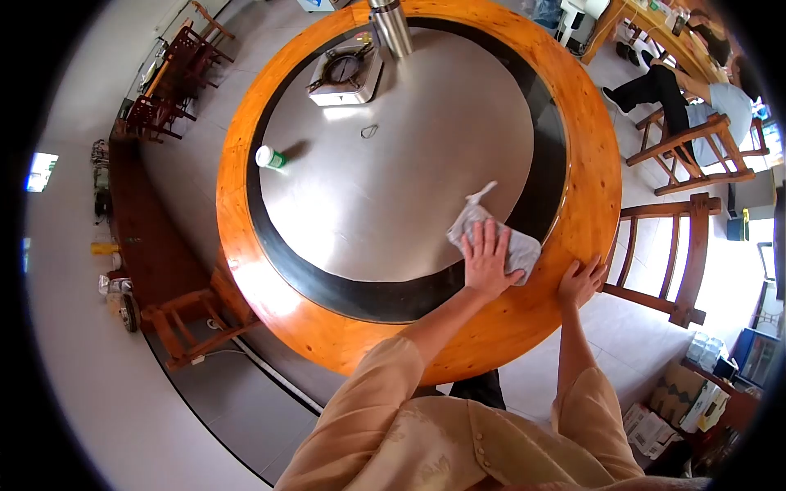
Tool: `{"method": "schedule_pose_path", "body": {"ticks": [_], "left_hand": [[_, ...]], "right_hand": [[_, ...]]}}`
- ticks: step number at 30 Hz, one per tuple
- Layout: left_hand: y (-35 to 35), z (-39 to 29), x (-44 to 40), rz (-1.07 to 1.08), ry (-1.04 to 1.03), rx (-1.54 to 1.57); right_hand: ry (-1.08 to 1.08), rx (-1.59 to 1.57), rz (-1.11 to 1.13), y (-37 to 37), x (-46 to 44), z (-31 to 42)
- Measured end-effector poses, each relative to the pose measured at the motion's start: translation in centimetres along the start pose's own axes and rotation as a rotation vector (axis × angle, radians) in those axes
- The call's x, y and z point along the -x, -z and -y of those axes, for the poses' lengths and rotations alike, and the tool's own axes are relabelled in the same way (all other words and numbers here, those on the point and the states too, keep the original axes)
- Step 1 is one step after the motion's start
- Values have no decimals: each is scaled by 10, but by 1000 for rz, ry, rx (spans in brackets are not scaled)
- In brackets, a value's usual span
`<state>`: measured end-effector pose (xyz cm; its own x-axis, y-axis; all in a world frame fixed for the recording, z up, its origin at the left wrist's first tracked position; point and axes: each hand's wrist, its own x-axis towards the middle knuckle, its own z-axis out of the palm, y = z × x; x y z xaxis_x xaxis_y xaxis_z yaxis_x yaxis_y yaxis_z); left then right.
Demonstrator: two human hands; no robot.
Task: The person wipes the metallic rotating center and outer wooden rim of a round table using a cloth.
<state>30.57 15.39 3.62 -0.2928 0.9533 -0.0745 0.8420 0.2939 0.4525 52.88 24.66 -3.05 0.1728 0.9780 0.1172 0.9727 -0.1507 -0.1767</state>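
A pale grey cloth (524, 252) lies under my left hand (489, 263), whose fingers are spread flat on it. The cloth covers part of the dark ring and the metal top, with a twisted end pointing up and away. My right hand (580, 284) rests on the wooden rim (594, 164) of the round table, fingers apart and nothing in them. The metal centre (401, 180) of the table carries a green and white container (270, 157) on the left and a small thin loop (369, 131) farther back.
A portable stove (348, 75) and a metal cylinder (392, 29) stand at the table's far side. Wooden chairs (692, 262) are at the right, another chair (192, 323) at the lower left. A seated person (725, 102) is at the upper right.
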Motion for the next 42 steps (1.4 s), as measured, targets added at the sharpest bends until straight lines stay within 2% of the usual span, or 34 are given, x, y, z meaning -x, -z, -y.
{"method": "schedule_pose_path", "body": {"ticks": [5, 8, 14, 17, 20, 23, 26, 30, 34, 35, 37, 38, 39, 42], "left_hand": [[9, 23, -81, 106, -302, -178], [26, 46, -138, 52, -300, -220], [45, 117, -248, -37, -225, -252], [86, 132, -272, 3, -33, -396], [109, 170, -280, 18, 198, -398], [121, 218, -272, -35, 410, -325], [112, 239, -262, -46, 428, -292], [88, 198, -242, -48, 199, -413], [57, 133, -181, -56, -82, -339], [66, 120, -156, 15, -109, -140], [72, 94, -106, 89, -146, -109], [66, 85, -80, 98, -164, -277], [55, 90, -54, 38, -206, -191], [69, 112, -8, 152, -290, -190]], "right_hand": [[-27, -4, 40, -9, -1, -5], [-34, 37, 53, -13, -2, -8], [-33, 45, 87, -11, -3, -7], [-27, 34, 77, -11, -2, -7], [-19, 33, 76, -10, -4, -6], [14, 48, 32, -14, -3, -10], [32, 59, 16, -16, -2, -13], [20, 55, 17, -19, 0, -14], [12, 45, 26, -15, -2, -9], [19, 54, 12, -16, 0, -11], [43, 69, -12, -21, -1, -15], [56, 70, -25, -23, 0, -16], [65, 70, -41, -24, 0, -17], [58, 57, -47, -15, 2, -9]]}}
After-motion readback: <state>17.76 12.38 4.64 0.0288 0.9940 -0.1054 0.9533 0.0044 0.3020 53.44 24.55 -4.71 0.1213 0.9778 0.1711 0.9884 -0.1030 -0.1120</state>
